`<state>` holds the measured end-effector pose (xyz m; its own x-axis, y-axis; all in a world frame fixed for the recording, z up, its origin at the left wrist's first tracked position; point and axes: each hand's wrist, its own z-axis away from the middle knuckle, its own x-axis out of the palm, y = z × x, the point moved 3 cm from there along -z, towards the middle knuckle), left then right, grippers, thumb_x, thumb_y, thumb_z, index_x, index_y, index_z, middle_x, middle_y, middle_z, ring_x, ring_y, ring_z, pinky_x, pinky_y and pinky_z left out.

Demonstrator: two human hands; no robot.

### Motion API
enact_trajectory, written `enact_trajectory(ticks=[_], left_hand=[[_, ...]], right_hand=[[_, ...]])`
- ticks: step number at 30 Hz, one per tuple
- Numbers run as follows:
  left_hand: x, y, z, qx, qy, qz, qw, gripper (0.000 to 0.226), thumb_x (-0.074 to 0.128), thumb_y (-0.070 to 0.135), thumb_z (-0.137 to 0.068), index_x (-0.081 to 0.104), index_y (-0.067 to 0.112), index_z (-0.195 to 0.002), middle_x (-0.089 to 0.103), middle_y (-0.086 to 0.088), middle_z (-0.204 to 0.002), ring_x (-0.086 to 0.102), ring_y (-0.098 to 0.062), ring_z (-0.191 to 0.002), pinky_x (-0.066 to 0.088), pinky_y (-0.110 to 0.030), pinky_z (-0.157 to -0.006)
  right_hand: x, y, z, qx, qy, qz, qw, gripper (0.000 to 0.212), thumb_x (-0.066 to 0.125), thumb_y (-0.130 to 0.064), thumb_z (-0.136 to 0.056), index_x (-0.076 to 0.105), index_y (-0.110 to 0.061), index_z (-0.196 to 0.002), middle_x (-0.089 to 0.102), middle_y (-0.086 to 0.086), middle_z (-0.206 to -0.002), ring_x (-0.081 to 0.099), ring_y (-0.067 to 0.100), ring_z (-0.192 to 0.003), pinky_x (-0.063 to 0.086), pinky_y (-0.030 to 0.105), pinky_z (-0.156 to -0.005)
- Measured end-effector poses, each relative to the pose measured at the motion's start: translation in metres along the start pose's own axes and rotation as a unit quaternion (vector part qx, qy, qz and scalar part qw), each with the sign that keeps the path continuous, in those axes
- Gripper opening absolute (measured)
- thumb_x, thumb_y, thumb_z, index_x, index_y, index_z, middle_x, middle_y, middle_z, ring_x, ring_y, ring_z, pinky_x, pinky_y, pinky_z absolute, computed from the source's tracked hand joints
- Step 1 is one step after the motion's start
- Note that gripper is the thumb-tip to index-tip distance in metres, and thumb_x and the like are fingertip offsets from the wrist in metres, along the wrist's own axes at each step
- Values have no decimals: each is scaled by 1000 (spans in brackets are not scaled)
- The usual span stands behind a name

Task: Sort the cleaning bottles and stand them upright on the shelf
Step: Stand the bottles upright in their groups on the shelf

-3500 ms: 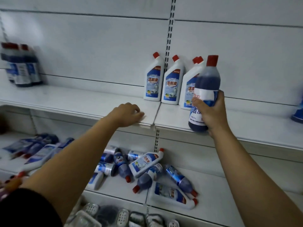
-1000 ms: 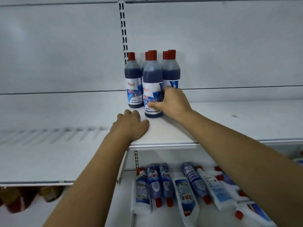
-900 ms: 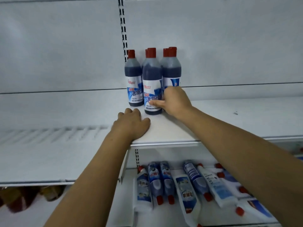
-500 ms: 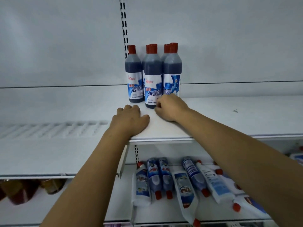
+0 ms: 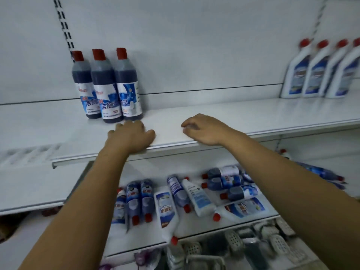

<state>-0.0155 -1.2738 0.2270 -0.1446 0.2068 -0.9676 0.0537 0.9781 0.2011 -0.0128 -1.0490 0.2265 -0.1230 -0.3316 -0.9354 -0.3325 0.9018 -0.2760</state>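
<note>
Dark blue bottles with red caps stand upright in a tight group at the back left of the upper shelf. My left hand rests palm down on the shelf's front edge, just in front of them. My right hand hovers over the shelf to the right, fingers loosely curled, holding nothing. White angled-neck bottles stand upright at the far right. Several blue and white bottles lie on their sides on the lower shelf.
A slotted black upright runs up the back panel behind the dark bottles. Below the lower shelf, packaged items fill the bottom. The adjoining shelf at the left sits lower.
My right hand let go of the front dark bottle and moved right along the shelf. The view swung right, bringing the white bottles into sight. My left hand stayed on the edge.
</note>
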Motion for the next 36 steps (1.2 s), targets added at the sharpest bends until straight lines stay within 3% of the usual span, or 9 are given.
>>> enact_trajectory(ticks=[6,9,14,18,24,29,36], left_hand=[[29,141,24,84,30,13,996,54,38,48,-95,49,13,-134,50,-16,-135,45,-39,-121,37,-47,-98],[46,218,43,144,48,39,988,53,42,50,-95,52,15,-134,53,-14,-133,47,-38,-120,37,-45,-97],[79,334,74,224,76,68,969,53,47,46,-93,51,15,-136,51,-14,-138,45,-36,-126,32,-45,-105],[97,414,87,293,67,123,946,51,50,42,-93,55,13,-135,54,-15,-136,48,-34,-125,37,-42,-103],[148,522,100,404,-37,188,895,40,53,37,-97,57,17,-132,58,-4,-134,54,-21,-121,42,-32,-96],[216,588,68,386,-91,188,898,39,54,39,-97,57,21,-131,60,-2,-130,56,-18,-113,48,-36,-95],[298,658,-2,301,-229,147,914,42,62,42,-93,55,22,-129,59,-4,-128,55,-16,-103,45,-28,-80]], right_hand=[[-40,101,93,75,132,-22,988,34,53,-38,-95,67,-21,-120,62,4,-124,60,21,-112,48,40,-96],[-63,161,148,114,175,-25,978,32,54,-32,-96,67,-18,-122,61,6,-126,58,21,-115,46,38,-98],[-89,254,231,202,163,-34,965,31,56,-31,-92,67,-23,-120,58,6,-129,57,23,-115,43,28,-92],[-108,314,289,256,182,-48,948,26,56,-32,-94,68,-25,-117,59,0,-127,55,11,-106,35,23,-85],[-120,403,338,312,192,-65,928,27,52,-32,-98,65,-23,-121,59,-2,-130,53,11,-107,40,26,-86],[-116,491,342,338,165,-64,924,29,52,-32,-99,63,-22,-124,61,-2,-129,56,14,-113,44,28,-91],[-106,605,342,371,88,-68,922,32,53,-33,-98,61,-21,-126,63,-1,-126,58,16,-108,42,26,-86]])
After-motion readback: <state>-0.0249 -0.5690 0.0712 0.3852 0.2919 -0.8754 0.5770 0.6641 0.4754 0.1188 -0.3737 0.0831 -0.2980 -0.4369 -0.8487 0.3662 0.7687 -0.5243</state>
